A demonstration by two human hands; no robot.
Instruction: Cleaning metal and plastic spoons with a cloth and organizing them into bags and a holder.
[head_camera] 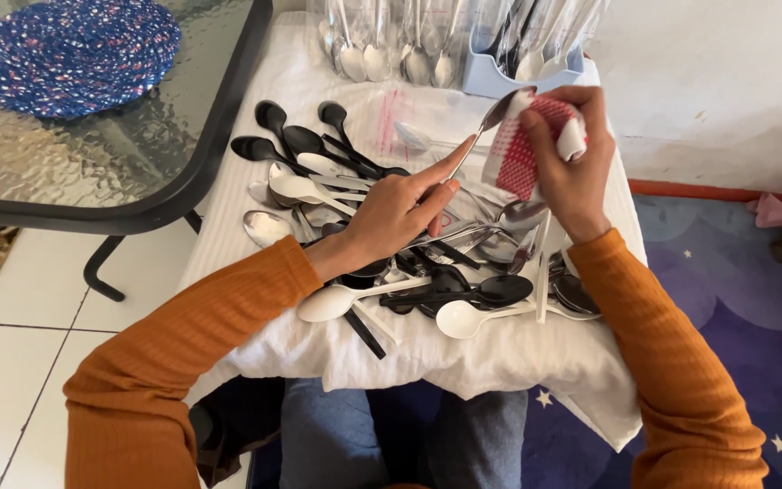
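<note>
My left hand (400, 210) pinches the handle of a metal spoon (487, 125) that slants up to the right. The spoon's bowl is pressed into a red-and-white checked cloth (522, 154), which my right hand (576, 158) grips around it. Both hands hover over a heap of black, white and metal spoons (463, 272) lying on a white cloth (500, 353) across my lap. Orange sleeves cover both arms.
A pale blue holder (491, 77) with upright spoons and a row of wrapped metal spoons (382, 45) stand at the far edge. A glass table (92, 163) with a blue woven mat (74, 54) is at left. A blue starred rug (744, 308) lies at right.
</note>
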